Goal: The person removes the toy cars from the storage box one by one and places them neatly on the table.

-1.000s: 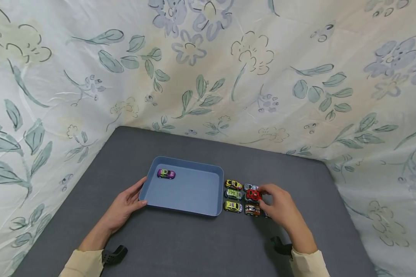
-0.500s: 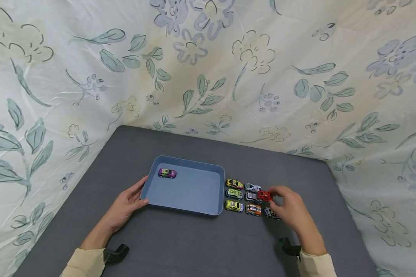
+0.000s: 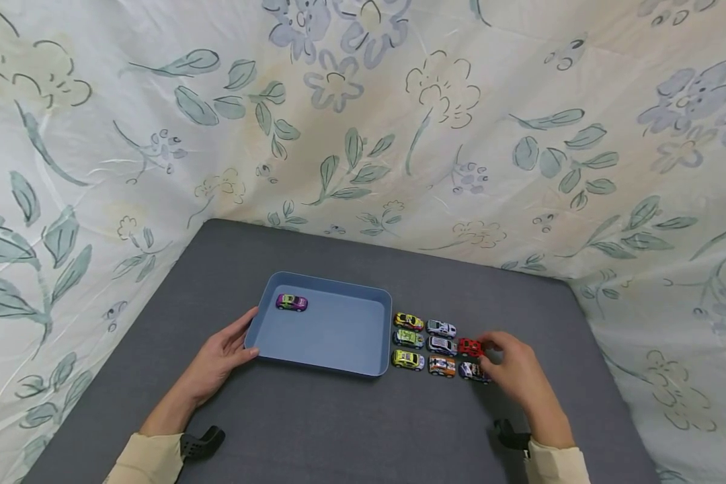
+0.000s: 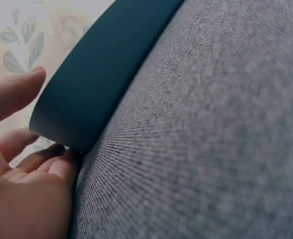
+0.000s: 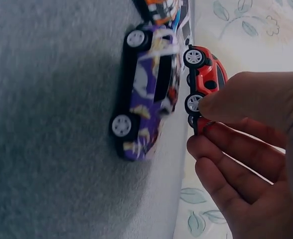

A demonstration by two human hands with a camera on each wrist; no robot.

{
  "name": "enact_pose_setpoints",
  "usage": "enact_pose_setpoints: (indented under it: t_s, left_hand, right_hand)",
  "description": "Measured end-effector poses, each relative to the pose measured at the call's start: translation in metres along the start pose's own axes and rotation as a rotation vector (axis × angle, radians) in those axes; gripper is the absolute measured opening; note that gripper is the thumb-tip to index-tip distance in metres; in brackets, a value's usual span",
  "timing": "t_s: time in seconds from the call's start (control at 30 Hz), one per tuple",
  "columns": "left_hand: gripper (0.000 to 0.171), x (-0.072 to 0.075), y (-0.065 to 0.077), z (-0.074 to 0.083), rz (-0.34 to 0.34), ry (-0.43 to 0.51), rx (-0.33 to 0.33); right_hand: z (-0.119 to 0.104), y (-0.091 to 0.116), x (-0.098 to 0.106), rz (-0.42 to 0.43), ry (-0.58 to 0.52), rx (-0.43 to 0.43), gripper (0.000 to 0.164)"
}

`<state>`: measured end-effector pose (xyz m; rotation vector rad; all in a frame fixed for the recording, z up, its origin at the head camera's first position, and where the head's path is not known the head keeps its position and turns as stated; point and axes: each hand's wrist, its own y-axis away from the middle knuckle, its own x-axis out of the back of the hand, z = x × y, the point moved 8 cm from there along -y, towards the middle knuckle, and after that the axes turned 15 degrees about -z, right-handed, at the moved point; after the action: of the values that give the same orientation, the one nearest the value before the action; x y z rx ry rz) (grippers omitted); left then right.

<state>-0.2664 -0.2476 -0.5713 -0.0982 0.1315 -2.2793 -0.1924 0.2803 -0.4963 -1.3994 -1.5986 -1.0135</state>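
Note:
My right hand (image 3: pixel 514 366) pinches the rear end of a red toy car (image 3: pixel 470 347) between thumb and fingers, at the right of the middle row of toy cars. In the right wrist view the red car (image 5: pixel 206 74) shows its black-rimmed wheels, beside a purple patterned toy car (image 5: pixel 149 92). That purple patterned car (image 3: pixel 474 372) lies just in front of the red one in the head view. My left hand (image 3: pixel 214 363) rests at the left end of a blue tray (image 3: pixel 323 371), its fingers loosely spread. In the left wrist view, fingertips meet the tray's corner (image 4: pixel 72 119) low down.
Inside the tray, a purple-and-green toy car (image 3: pixel 292 302) sits at the back left. Right of the tray stand yellow (image 3: pixel 408 360), green (image 3: pixel 408 338), white (image 3: pixel 441 329) and orange (image 3: pixel 441 366) toy cars in close rows on the dark table (image 3: pixel 339 430). Floral cloth (image 3: pixel 363 134) hangs behind.
My right hand has carried the red car rightward from above the middle cars to the end of their row, uncovering the cars beneath. The left hand and tray have stayed put.

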Motion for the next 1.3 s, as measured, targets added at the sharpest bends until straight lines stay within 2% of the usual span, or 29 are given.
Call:
enact_pose_setpoints:
  t_s: [0.37, 0.8, 1.1, 1.3]
  left_hand:
    - [0.079, 0.002, -0.001, -0.004, 0.005, -0.003, -0.002]
    - [0.078, 0.002, -0.002, -0.001, -0.001, 0.014, 0.002]
    - [0.078, 0.002, -0.001, 0.001, 0.004, 0.018, 0.008]
    - [0.078, 0.003, -0.001, 0.000, 0.002, 0.018, 0.002]
  right_hand:
    - [0.015, -0.004, -0.007, -0.054, 0.004, -0.040, 0.032]
    - [0.020, -0.008, -0.010, -0.091, -0.016, -0.073, 0.031]
    - [0.023, -0.011, -0.011, -0.093, -0.024, -0.078, 0.033]
    - [0.021, -0.009, -0.009, -0.078, -0.040, -0.070, 0.040]
